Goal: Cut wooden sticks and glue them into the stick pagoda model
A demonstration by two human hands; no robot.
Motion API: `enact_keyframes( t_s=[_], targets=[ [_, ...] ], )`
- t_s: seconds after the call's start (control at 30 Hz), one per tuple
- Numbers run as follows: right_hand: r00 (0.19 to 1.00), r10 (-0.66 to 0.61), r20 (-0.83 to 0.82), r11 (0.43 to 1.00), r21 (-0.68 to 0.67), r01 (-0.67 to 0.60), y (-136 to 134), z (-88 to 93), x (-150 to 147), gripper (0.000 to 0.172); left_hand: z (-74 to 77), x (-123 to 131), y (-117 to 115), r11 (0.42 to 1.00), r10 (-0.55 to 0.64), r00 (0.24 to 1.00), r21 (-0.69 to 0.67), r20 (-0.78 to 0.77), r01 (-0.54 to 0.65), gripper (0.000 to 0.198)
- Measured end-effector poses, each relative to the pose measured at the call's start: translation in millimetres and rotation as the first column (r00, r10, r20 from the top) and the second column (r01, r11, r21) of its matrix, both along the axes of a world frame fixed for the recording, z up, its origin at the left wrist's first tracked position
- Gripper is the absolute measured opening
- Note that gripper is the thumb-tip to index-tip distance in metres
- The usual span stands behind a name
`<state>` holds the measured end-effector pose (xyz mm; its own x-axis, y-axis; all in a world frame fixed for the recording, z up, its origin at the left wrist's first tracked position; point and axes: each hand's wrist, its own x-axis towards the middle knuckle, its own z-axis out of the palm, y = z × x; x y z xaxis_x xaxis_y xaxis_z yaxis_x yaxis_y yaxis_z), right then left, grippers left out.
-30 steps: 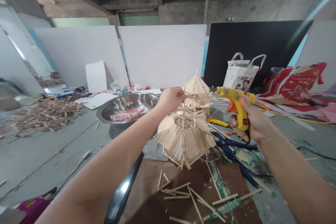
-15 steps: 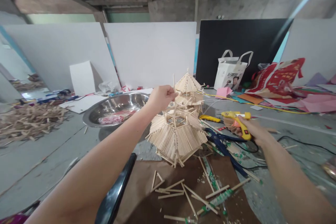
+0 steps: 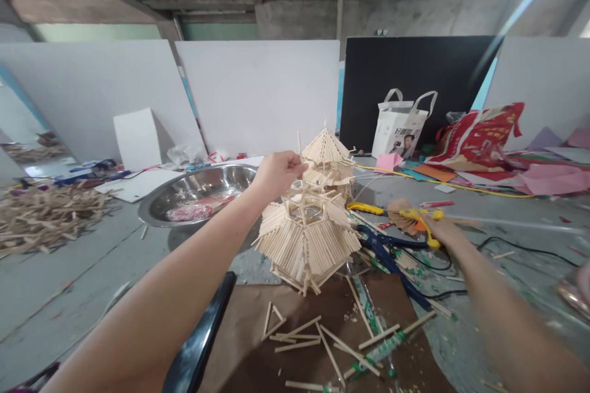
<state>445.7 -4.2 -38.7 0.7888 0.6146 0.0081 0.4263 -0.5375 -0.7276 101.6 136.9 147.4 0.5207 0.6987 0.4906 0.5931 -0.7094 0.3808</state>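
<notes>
My left hand (image 3: 280, 173) is closed in a pinch on a thin upright wooden stick (image 3: 299, 142) above the nearer stick-built model (image 3: 306, 245). That model has a flared, many-sided roof of pale sticks around an open framed top. Just behind it rises a second stick model (image 3: 326, 146) with a pointed roof. To the right, my right hand (image 3: 440, 226), smeared by motion, is around a yellow hot glue gun (image 3: 421, 216). Dark blue-handled pliers or cutters (image 3: 382, 252) lie between that hand and the nearer model.
Loose sticks (image 3: 297, 339) lie on a brown sheet (image 3: 249, 319) in front. At left stand a steel basin (image 3: 150, 212) with plastic packets and a pile of wooden pieces (image 3: 46, 215). A yellow-handled tool (image 3: 366, 207), black cable (image 3: 516, 245), white bag (image 3: 399, 126) and red bag (image 3: 479, 138) are at right.
The glue gun has tilted and shifted slightly as my right hand moves. My left hand keeps its pinch at the model's top. The whole view has shifted a little.
</notes>
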Motion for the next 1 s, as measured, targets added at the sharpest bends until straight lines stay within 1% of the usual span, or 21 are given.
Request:
enact_keyframes(
  t_s=[0.1,0.13,0.17,0.2,0.27,0.33,0.37,0.4,0.43,0.47,0.5,0.57,0.63,0.7,0.77,0.83,0.9,1.0],
  targets=[
    [0.986,-0.147,0.074,0.976,-0.149,0.156,-1.4,9.4,2.7,0.035,-0.2,-0.1,-1.0,1.000,0.006,1.000,-0.014,-0.005,-0.006,0.022],
    [0.979,-0.170,0.112,0.965,-0.181,0.189,-2.3,15.2,-0.1,0.036,-0.2,0.0,-1.5,1.000,0.012,1.000,-0.014,-0.010,-0.012,0.022],
    [0.973,-0.170,0.156,0.959,-0.202,0.200,-3.0,22.1,-5.4,0.036,-0.2,0.1,-2.0,1.000,0.017,1.000,-0.013,-0.014,-0.018,0.022],
    [0.967,-0.135,0.217,0.959,-0.215,0.182,-3.4,30.1,-13.2,0.036,-0.1,0.3,-2.4,1.000,0.022,1.000,-0.010,-0.015,-0.022,0.022],
    [0.944,0.025,0.330,0.986,-0.166,0.032,-2.4,48.3,-36.5,0.033,0.1,0.6,-3.0,1.000,0.021,1.000,-0.011,-0.013,-0.021,0.022],
    [0.916,0.163,0.366,0.986,-0.042,-0.158,1.5,66.7,-68.2,0.030,0.2,1.0,-3.0,1.000,0.016,1.000,-0.011,-0.012,-0.016,0.022],
    [0.897,0.266,0.352,0.954,0.041,-0.298,4.5,74.9,-85.7,0.029,0.3,1.1,-2.8,1.000,0.013,1.000,-0.010,-0.013,-0.013,0.022],
    [0.872,0.371,0.320,0.895,0.129,-0.428,8.0,82.1,-103.4,0.028,0.4,1.3,-2.5,1.000,0.014,1.000,-0.008,-0.014,-0.014,0.022],
    [0.828,0.479,0.292,0.828,0.164,-0.537,12.1,88.1,-120.4,0.028,0.5,1.4,-2.3,1.000,0.014,1.000,-0.006,-0.016,-0.015,0.022],
    [0.783,0.559,0.273,0.771,0.177,-0.612,16.5,92.7,-136.0,0.029,0.6,1.4,-2.2,1.000,0.015,1.000,-0.006,-0.019,-0.015,0.022],
    [0.744,0.613,0.265,0.723,0.192,-0.664,21.1,96.1,-149.8,0.032,0.7,1.3,-2.2,1.000,0.014,1.000,-0.007,-0.021,-0.015,0.022],
    [0.661,0.687,0.302,0.646,0.162,-0.746,30.5,99.6,-170.5,0.036,0.8,1.0,-2.6,1.000,0.008,1.000,-0.008,-0.021,-0.008,0.022],
    [0.591,0.722,0.359,0.594,0.115,-0.796,38.9,99.6,-182.2,0.036,0.6,0.6,-3.3,1.000,0.005,1.000,-0.001,-0.017,-0.005,0.021],
    [0.518,0.754,0.404,0.542,0.064,-0.838,44.8,97.2,-187.2,0.038,0.3,0.3,-3.7,1.000,0.007,1.000,0.005,-0.016,-0.007,0.021],
    [0.451,0.782,0.432,0.497,0.007,-0.868,47.4,93.5,-188.1,0.045,-0.1,0.4,-3.2,1.000,0.006,1.000,0.002,-0.016,-0.006,0.022],
    [0.416,0.794,0.443,0.484,-0.047,-0.874,47.2,89.8,-187.6,0.054,-0.7,0.8,-2.0,1.000,0.002,1.000,-0.002,-0.015,-0.003,0.021],
    [0.412,0.808,0.421,0.486,-0.080,-0.870,45.6,87.4,-187.3,0.061,-1.2,1.2,-0.8,1.000,0.006,1.000,0.000,-0.019,-0.006,0.022],
    [0.409,0.844,0.348,0.467,-0.101,-0.879,44.2,86.7,-187.7,0.065,-1.4,1.3,-0.6,1.000,0.007,1.000,0.006,-0.020,-0.007,0.022]
  ],
)
